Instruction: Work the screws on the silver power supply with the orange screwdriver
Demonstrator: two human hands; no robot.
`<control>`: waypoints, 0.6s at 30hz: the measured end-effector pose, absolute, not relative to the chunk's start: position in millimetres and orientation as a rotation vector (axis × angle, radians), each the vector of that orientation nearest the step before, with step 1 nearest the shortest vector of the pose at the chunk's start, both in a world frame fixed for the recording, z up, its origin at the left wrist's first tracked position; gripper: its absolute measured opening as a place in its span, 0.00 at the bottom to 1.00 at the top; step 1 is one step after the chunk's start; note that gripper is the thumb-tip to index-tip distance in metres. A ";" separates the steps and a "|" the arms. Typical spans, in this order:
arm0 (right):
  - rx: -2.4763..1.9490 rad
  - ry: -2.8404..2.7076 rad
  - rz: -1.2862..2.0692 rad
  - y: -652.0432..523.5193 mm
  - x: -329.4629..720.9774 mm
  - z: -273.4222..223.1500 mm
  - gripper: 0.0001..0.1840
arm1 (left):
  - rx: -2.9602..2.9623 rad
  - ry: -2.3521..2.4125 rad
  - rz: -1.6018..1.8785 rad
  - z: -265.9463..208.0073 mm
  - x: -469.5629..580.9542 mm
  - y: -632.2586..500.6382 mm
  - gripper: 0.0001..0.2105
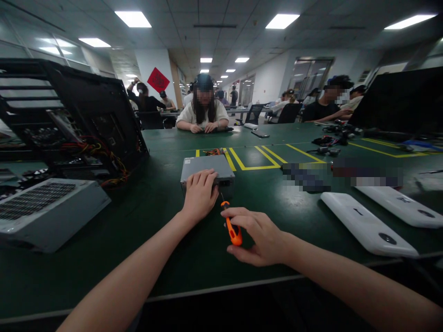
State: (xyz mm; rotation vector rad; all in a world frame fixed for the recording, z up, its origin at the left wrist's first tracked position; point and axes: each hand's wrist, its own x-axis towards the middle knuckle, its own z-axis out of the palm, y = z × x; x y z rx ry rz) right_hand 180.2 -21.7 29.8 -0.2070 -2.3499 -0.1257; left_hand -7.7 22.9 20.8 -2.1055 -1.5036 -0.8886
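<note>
A grey metal computer power supply (204, 162) sits on the green table in front of me, a small white label on its top and a socket on its near face. My left hand (200, 191) lies over its near edge, fingers across the top and thumb down by the front, holding it. In my right hand (258, 233) is a screwdriver (234, 230) with an orange and black handle. Its shaft points up towards the near face, close to my left thumb. Whether the tip touches a screw is too small to tell. Coloured wires (213, 151) show behind the box.
An open black computer case (104, 120) stands at the left, with another grey power supply (79, 207) before it. Two white casings (367, 221) lie at the right. Cables (337, 133) and a dark monitor (401, 101) are beyond. Opposite, a person (202, 110) sits at the table.
</note>
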 end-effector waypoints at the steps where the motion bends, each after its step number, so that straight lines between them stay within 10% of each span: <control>1: -0.203 -2.386 -0.153 -22.0 181.0 30.9 0.17 | -2.106 -1.501 -0.890 20.8 -7.8 22.8 0.15; 18: -0.597 -2.205 -0.807 -35.1 184.0 35.0 0.11 | -2.101 -1.497 -0.895 21.9 -7.4 21.6 0.15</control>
